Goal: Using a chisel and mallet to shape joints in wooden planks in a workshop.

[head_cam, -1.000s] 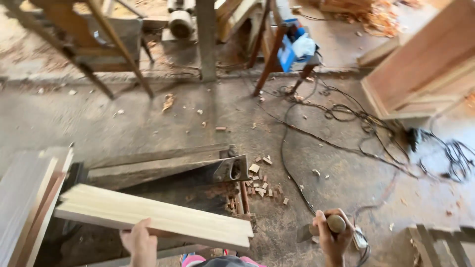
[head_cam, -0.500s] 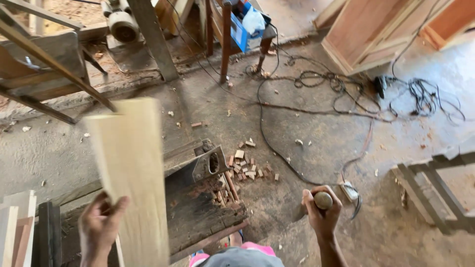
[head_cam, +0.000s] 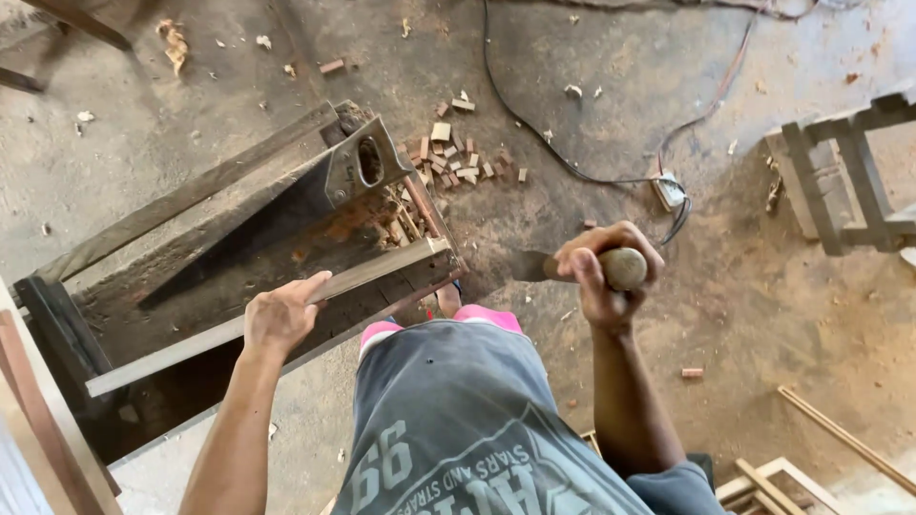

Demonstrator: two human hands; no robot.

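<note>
- Left hand (head_cam: 279, 315) lies palm-down on a pale wooden board (head_cam: 286, 310), fingers spread loosely, pressing rather than gripping; board is seen edge-on.
- Board runs diagonally across the near side of a dark, worn wooden surface (head_cam: 219, 257), from lower left up to its right end.
- Right hand (head_cam: 601, 277) is closed around the round wooden handle of a chisel (head_cam: 582, 267); blade points left, held in the air over the floor, well apart from the board.
- Handsaw (head_cam: 324, 191) lies flat on the surface just beyond the board, handle toward the far right corner.
- Small wood offcuts (head_cam: 458, 153) are scattered on the dusty concrete floor (head_cam: 620, 95) near the saw handle.
- Black cable (head_cam: 534, 133) snakes across the floor to a small plug block (head_cam: 668, 189).
- Pale wooden frame (head_cam: 840, 181) stands at the right edge.
- Thin wooden strips (head_cam: 840, 434) lie at lower right.
</note>
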